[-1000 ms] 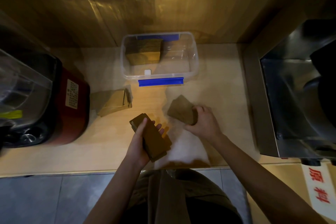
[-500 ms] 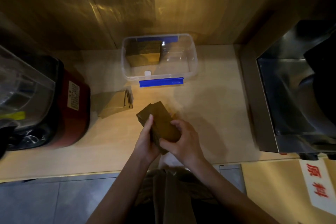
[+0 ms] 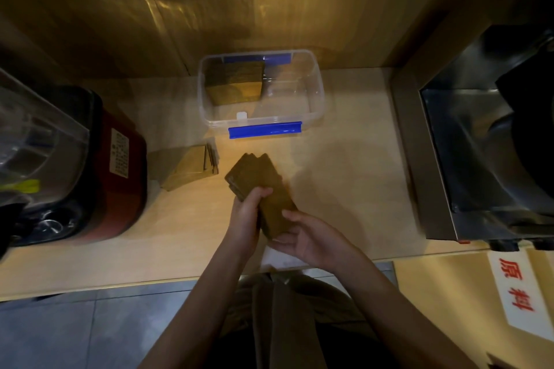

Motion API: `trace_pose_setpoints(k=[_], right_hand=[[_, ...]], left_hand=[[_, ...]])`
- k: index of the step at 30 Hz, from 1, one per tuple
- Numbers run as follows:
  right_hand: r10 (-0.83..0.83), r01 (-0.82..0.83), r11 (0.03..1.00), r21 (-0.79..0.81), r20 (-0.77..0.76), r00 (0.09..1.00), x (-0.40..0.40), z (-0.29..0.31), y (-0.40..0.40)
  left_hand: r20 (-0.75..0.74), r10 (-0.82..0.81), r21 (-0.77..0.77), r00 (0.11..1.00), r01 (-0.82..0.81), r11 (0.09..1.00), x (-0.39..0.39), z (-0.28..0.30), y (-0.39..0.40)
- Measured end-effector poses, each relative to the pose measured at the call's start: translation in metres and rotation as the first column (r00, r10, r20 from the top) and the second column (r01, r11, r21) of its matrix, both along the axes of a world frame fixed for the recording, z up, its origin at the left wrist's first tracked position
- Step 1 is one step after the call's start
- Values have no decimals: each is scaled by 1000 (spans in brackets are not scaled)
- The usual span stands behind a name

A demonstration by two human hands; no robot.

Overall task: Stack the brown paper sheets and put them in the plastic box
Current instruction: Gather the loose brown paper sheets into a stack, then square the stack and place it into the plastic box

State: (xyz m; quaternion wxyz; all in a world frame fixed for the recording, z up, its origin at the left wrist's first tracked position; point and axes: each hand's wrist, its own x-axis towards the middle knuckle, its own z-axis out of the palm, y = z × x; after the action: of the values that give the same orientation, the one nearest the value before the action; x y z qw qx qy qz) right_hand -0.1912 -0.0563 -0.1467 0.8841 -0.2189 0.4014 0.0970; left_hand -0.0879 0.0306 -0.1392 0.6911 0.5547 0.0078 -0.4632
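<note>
Asking: What are the hands doing?

Answering: Both hands hold one stack of brown paper sheets (image 3: pixel 260 186) above the pale wooden table (image 3: pixel 344 177), near the table's near edge and a little right of centre. The left hand (image 3: pixel 244 219) grips the stack's left side, its fingers (image 3: pixel 260 193) curled over the top and pinching the sheets. The right hand (image 3: pixel 302 237) cradles the near end from below and from the right, palm turned up, fingers pressed together along the stack's edge. The stack lies tilted, its far end pointing far and left, and the sheets at that end are slightly fanned, not flush.

Asking: Where is the plastic box?

Answering: The clear plastic box (image 3: pixel 311 105) sits at the far side of the table against the wooden wall, open, with a blue clip (image 3: pixel 265 130) on its near rim. Another bundle of brown sheets (image 3: pixel 235 82) stands inside its left part. The held stack is well apart from the box, nearer the person.

Asking: Anything else on the table?

Answering: A loose pile of lighter brown sheets (image 3: pixel 187 168) lies left of the held stack, near the box's near-left corner. Further left stands a red and black appliance (image 3: pixel 117 165) with a clear cover. A steel machine (image 3: pixel 467 159) fills the right side.
</note>
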Motion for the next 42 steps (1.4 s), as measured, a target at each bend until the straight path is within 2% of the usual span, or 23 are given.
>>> trace_pose_setpoints(k=[2,4,6,8,10,12,13,14,16,18,22,26,32,36,42], right_hand=[[33,-33,999,-7,35,999,-3,-5,-2],[58,-55,995,-82,34,998,-6,-10,-7],[97,-92,975,-204,15,995,-9,-13,-18],[166,-165,913,-372,-30,986,-10,-11,-29],[224,-247,760,-601,-115,968,-9,-9,-40],[249,-289,476,-830,-188,950,-5,-8,-47],[254,-294,336,-895,-214,943,-2,-8,-47],[244,-283,238,-929,-225,943,0,-8,-45],[203,-214,166,-963,-179,963,2,-9,-36],[157,-188,193,-963,-159,975,4,-16,-27],[108,-235,304,-923,-212,971,5,-38,-15],[71,-229,393,-890,-220,973,10,-45,-8],[47,-180,394,-901,-176,983,11,-39,-11],[35,-180,424,-888,-183,983,12,-42,-10],[14,-201,390,-898,-213,977,11,-45,-6]], left_hand=[[75,-66,68,995,61,996,2,-2,2],[98,-121,102,988,111,989,8,-4,5],[103,-162,86,981,153,984,16,-6,12],[127,-216,55,968,211,976,25,-7,20],[228,-270,106,935,252,962,33,-12,25],[385,-313,235,868,236,943,35,-23,26],[458,-329,291,826,210,933,35,-29,25],[512,-337,338,790,175,925,33,-36,24],[559,-323,372,764,116,921,26,-44,22],[541,-302,383,785,89,919,21,-48,19],[441,-294,427,848,90,900,13,-56,15],[447,-308,459,840,81,885,9,-59,11],[482,-247,435,841,15,900,11,-56,9],[465,-243,424,851,27,905,8,-58,9],[484,-207,445,850,-36,895,5,-58,9]])
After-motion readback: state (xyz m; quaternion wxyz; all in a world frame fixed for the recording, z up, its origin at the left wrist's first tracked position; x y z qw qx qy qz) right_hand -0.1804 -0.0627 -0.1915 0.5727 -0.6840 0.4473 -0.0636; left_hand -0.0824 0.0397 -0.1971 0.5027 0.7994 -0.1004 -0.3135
